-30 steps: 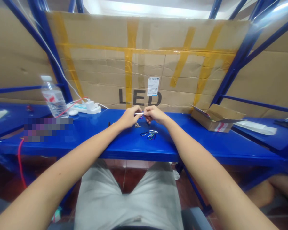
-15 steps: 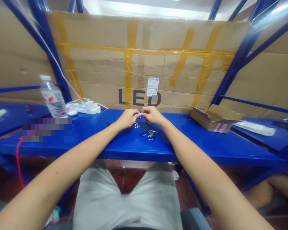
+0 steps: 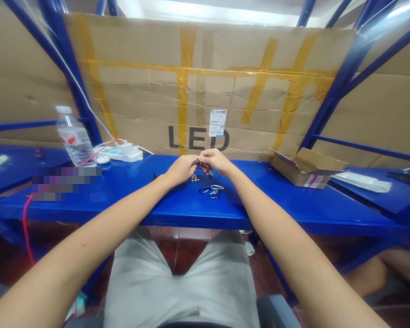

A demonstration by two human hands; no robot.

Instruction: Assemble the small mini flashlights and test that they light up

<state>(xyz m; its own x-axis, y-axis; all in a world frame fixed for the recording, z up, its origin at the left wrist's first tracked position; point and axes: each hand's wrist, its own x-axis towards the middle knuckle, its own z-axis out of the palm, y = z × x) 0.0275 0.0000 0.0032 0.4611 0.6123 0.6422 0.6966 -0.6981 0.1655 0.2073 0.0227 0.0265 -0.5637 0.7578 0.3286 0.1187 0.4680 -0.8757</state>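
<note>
Both hands meet over the back middle of the blue table (image 3: 177,209). My left hand (image 3: 181,168) and my right hand (image 3: 216,161) are closed in pinches on one small metal piece (image 3: 197,162) held between them; it looks like a carabiner clip, too small to be sure. Just below the hands lie a few small silver rings (image 3: 193,178). To the right of those rest coloured carabiners (image 3: 214,191), blue, silver and green, loose on the table.
A water bottle (image 3: 71,139) and a white power strip (image 3: 121,152) with cables stand at the back left. An open cardboard box (image 3: 305,168) sits at the right. A taped cardboard sheet marked LED (image 3: 198,139) walls the back. Another person's leg (image 3: 394,269) shows at lower right.
The silver piece showed as a gap-spanning bar between my hands; now the fingertips have closed together over it. The hands rose very slightly.
</note>
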